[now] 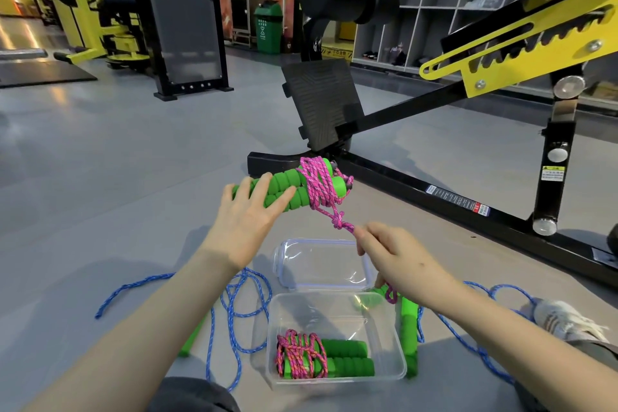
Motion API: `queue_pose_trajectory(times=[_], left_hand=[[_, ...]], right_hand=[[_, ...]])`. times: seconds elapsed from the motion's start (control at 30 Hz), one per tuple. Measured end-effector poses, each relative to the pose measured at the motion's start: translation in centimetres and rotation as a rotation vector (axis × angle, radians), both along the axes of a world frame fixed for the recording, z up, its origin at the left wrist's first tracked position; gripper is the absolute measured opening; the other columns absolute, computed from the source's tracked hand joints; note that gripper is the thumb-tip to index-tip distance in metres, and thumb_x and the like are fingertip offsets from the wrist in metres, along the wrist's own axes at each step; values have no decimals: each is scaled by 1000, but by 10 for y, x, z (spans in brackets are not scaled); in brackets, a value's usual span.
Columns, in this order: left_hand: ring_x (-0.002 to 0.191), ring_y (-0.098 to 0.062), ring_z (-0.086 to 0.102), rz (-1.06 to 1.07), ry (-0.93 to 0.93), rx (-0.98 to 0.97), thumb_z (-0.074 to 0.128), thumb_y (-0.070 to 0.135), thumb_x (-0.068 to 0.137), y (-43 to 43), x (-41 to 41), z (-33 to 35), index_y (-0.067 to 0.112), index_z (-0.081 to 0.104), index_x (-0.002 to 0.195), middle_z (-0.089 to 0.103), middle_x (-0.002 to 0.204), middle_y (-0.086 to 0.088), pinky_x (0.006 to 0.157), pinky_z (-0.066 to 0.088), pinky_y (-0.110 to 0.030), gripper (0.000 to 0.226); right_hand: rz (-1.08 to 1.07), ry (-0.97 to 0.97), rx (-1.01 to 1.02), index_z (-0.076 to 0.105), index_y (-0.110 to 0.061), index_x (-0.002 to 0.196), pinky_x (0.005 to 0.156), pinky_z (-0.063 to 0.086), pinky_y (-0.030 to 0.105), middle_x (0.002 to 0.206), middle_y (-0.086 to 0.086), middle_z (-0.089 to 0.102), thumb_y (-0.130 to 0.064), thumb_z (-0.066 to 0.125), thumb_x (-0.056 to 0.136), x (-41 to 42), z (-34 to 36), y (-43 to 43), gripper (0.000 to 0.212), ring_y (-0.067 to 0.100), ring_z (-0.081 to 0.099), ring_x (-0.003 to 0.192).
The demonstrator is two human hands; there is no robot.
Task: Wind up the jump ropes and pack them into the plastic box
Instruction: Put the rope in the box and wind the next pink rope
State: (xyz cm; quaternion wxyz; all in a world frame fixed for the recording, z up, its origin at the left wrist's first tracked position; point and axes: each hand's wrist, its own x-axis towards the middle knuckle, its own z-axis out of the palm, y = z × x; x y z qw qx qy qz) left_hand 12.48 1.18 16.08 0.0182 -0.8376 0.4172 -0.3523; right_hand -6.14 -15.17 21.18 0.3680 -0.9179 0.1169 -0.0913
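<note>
My left hand (249, 214) holds the two green foam handles of a pink jump rope (316, 186) above the floor, the pink cord wound round them. A knotted end of that cord runs down to my right hand (389, 252), which pinches it. Below stands the clear plastic box (277, 308); inside it lies another wound pink rope with green handles (321, 359). The box's clear lid (321, 262) lies just beyond it. A blue jump rope (234, 304) sprawls unwound on the floor around the box, one green handle (409, 331) beside the box's right wall.
A black and yellow gym bench frame (444, 197) runs across the floor ahead and to the right. My shoe (568, 321) rests at the right, my knee at the bottom edge. More gym machines, a green bin (267, 27) and grey shelving stand far back.
</note>
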Motion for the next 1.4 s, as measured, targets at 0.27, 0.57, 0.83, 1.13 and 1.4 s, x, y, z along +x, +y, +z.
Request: queue_pose_trajectory(times=[0.27,0.57,0.83,1.13,1.4], left_hand=[[85,-42,58,-40,-101,120,51,-11,46,6,-8,2,18,66,120,57,115,-26,70,49,-49,80],[101,-40,54,-402,-203,236,23,-4,64,-6,-36,14,18,39,135,45,125,-23,88,48,-53,76],[111,-44,51,-614,-257,50,45,-14,84,-5,-47,25,16,40,138,41,133,-24,100,37,-58,62],[111,-40,54,-647,-215,-213,56,-1,90,-16,-63,30,18,48,132,48,131,-21,98,41,-54,47],[105,-40,59,-544,-144,-312,53,0,84,-19,-58,27,19,49,128,59,123,-23,90,47,-53,48]], right_hand=[[315,106,-517,63,-12,91,67,42,33,72,7,59,-33,47,95,-6,61,-14,26,21,56,70],[345,9,-468,67,-20,89,72,46,19,85,-6,66,-26,61,89,30,101,-52,9,3,59,77],[337,-56,176,66,-17,82,71,49,20,74,-3,64,-18,68,74,30,86,-75,8,8,58,70],[169,-183,782,72,-29,65,56,52,19,69,-3,67,-49,79,61,28,24,-95,22,10,63,63],[197,-556,1076,52,8,126,109,32,31,131,29,50,-11,38,94,27,5,-70,41,31,47,126]])
